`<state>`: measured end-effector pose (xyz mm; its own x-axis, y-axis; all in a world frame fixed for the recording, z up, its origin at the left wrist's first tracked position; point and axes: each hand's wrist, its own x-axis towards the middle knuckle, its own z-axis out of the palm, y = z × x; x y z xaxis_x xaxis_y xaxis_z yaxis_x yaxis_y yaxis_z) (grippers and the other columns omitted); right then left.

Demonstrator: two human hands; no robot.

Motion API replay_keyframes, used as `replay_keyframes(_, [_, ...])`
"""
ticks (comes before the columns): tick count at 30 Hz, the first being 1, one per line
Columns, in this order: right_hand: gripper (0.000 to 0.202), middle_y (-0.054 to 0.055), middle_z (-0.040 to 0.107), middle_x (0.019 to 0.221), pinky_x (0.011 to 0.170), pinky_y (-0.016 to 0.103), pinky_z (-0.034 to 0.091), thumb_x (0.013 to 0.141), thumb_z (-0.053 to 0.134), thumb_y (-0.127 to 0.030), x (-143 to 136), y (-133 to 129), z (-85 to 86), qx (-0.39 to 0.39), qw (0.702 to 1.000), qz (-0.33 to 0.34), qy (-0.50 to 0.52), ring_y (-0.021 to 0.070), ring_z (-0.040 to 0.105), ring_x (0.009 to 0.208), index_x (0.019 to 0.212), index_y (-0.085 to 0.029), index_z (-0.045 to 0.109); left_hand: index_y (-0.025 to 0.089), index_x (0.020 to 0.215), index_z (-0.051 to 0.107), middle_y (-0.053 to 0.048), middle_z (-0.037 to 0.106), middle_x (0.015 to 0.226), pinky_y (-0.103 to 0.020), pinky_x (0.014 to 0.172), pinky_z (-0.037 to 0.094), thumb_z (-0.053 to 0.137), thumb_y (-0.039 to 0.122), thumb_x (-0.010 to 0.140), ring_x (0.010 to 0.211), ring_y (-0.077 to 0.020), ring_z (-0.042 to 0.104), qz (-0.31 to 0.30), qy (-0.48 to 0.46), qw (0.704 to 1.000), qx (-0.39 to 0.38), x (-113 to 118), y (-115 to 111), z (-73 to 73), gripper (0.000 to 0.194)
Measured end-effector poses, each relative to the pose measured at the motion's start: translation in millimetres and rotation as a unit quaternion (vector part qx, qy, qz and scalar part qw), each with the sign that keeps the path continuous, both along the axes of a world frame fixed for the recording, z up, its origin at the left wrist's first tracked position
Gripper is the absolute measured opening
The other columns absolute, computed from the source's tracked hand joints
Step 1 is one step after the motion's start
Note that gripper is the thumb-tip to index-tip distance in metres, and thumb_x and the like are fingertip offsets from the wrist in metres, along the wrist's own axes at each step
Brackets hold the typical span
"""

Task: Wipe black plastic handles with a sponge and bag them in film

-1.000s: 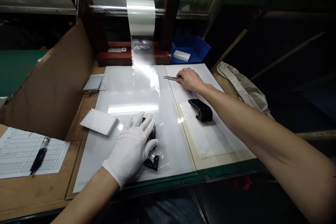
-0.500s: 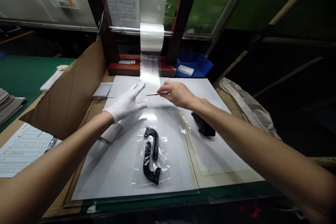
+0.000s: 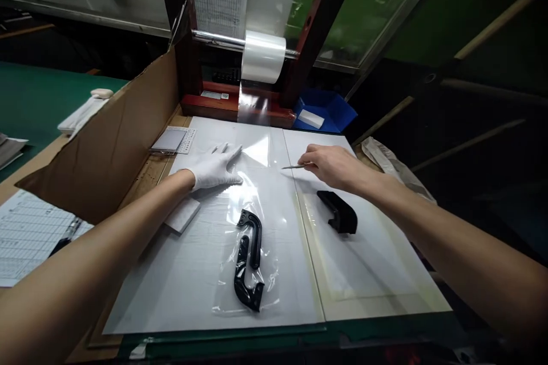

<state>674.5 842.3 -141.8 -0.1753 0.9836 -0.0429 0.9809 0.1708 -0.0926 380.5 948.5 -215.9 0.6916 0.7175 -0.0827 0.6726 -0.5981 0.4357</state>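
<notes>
My left hand [image 3: 216,170], in a white glove, lies with fingers spread on the clear plastic film [image 3: 256,157] over the white board. My bare right hand [image 3: 331,166] pinches a thin pointed metal tool [image 3: 291,167], whose tip points left, just above the board near the film; whether it touches is unclear. Nearer to me, two hooked black plastic pieces [image 3: 249,291] lie in a clear plastic bag [image 3: 225,291]. A chunky black part [image 3: 340,212] sits below my right wrist. Below my left wrist is a small white block [image 3: 183,217].
The film roll [image 3: 264,57] hangs on a metal rod between dark red posts. Behind the board stands a blue bin [image 3: 327,111] with a white piece inside. A cardboard wall [image 3: 107,142] borders the left side, with a small pack of cards [image 3: 173,140] beside it.
My right hand has moved right with the pointed tool, away from my left hand. My left hand now rests flatter on the film. The camera view has shifted slightly.
</notes>
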Motion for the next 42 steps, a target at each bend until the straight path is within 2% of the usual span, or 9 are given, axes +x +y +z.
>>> replay_keyframes(4, [0.036, 0.008, 0.067, 0.125, 0.086, 0.042, 0.052, 0.095, 0.054, -0.016, -27, -8, -15.3, 0.006, 0.997, -0.057, 0.051, 0.0284, 0.067, 0.103, 0.123, -0.03, 0.071, 0.024, 0.162, 0.018, -0.023, 0.013, 0.169, -0.061, 0.12, 0.021, 0.064, 0.072, 0.075, 0.155, -0.0454, 0.008, 0.015, 0.015, 0.999, -0.025, 1, -8, 9.2, 0.11])
replay_keyframes(10, [0.017, 0.018, 0.059, 0.135, 0.111, 0.059, 0.039, 0.092, 0.067, -0.032, -78, -12, -56.2, 0.067, 0.979, -0.096, 0.165, 0.0391, 0.044, 0.137, 0.089, -0.016, 0.073, 0.018, 0.162, 0.02, -0.024, 0.013, 0.168, -0.057, 0.122, 0.02, 0.07, 0.067, 0.071, 0.156, -0.0432, 0.005, 0.013, 0.024, 0.999, -0.036, 2, -19, 16.9, 0.115])
replay_keyframes(15, [0.013, 0.005, 0.064, 0.126, 0.113, 0.048, 0.04, 0.092, 0.068, -0.032, -88, -45, -57.0, 0.085, 0.956, 0.005, 0.28, 0.0252, 0.049, 0.132, 0.081, -0.024, 0.068, 0.022, 0.161, 0.023, -0.021, 0.014, 0.169, -0.059, 0.122, 0.022, 0.076, 0.063, 0.067, 0.155, -0.0441, 0.011, 0.027, -0.015, 0.998, -0.055, 3, -16, 9.2, 0.116])
replay_keyframes(19, [0.016, 0.006, 0.066, 0.115, 0.105, 0.048, 0.046, 0.093, 0.064, -0.035, -89, -62, -57.3, 0.12, 0.926, -0.02, 0.358, 0.0254, 0.058, 0.118, 0.082, -0.024, 0.064, 0.021, 0.158, 0.031, -0.023, 0.014, 0.169, -0.061, 0.122, 0.017, 0.084, 0.059, 0.058, 0.155, -0.0455, 0.006, 0.04, -0.059, 0.993, -0.089, 3, -19, 15.1, 0.12])
replay_keyframes(24, [0.023, 0.007, 0.067, 0.115, 0.098, 0.046, 0.054, 0.101, 0.05, -0.046, -98, -79, -60.9, 0.155, 0.863, -0.101, 0.47, 0.024, 0.064, 0.109, 0.095, -0.026, 0.059, 0.026, 0.128, 0.069, -0.008, 0.055, 0.152, -0.041, 0.116, 0.04, 0.061, 0.063, 0.085, 0.14, -0.0303, 0.05, 0.017, -0.143, 0.969, -0.202, -8, -62, 44.0, 0.058])
replay_keyframes(28, [0.043, 0.007, 0.064, 0.128, 0.103, 0.043, 0.055, 0.098, 0.058, -0.05, -107, -102, -60.9, 0.144, 0.831, -0.099, 0.528, 0.0215, 0.065, 0.115, 0.134, -0.029, 0.044, 0.024, 0.115, 0.075, -0.007, 0.075, 0.124, -0.039, 0.104, 0.052, 0.054, 0.065, 0.09, 0.117, -0.0274, 0.068, 0.055, -0.211, 0.945, -0.243, -16, -111, 52.5, 0.052])
replay_keyframes(37, [0.1, 0.008, 0.062, 0.135, 0.11, 0.052, 0.05, 0.075, 0.083, -0.056, -111, -131, -54.4, 0.107, 0.877, -0.045, 0.466, 0.0284, 0.059, 0.126, 0.155, -0.032, 0.028, 0.021, 0.101, 0.077, -0.007, 0.078, 0.113, -0.038, 0.103, 0.048, 0.065, 0.053, 0.086, 0.109, -0.0268, 0.069, 0.136, -0.3, 0.919, -0.219, -10, -147, 45.7, 0.038])
replay_keyframes(39, [0.093, 0.008, 0.063, 0.135, 0.109, 0.051, 0.051, 0.078, 0.081, -0.052, -110, -122, -55.5, 0.072, 0.884, -0.068, 0.458, 0.0272, 0.059, 0.126, 0.155, -0.03, 0.032, 0.019, 0.101, 0.076, -0.008, 0.077, 0.113, -0.036, 0.103, 0.047, 0.064, 0.053, 0.086, 0.111, -0.0259, 0.068, 0.16, -0.315, 0.909, -0.22, -4, -142, 43.0, 0.039])
replay_keyframes(42, [0.046, 0.006, 0.073, 0.114, 0.096, 0.041, 0.058, 0.092, 0.068, -0.04, -104, -97, -57.6, 0.034, 0.879, -0.093, 0.467, 0.0205, 0.069, 0.107, 0.134, -0.024, 0.058, 0.016, 0.093, 0.074, -0.008, 0.078, 0.104, -0.032, 0.092, 0.051, 0.062, 0.051, 0.086, 0.102, -0.0232, 0.07, 0.181, -0.331, 0.898, -0.226, 6, -127, 34.3, 0.038])
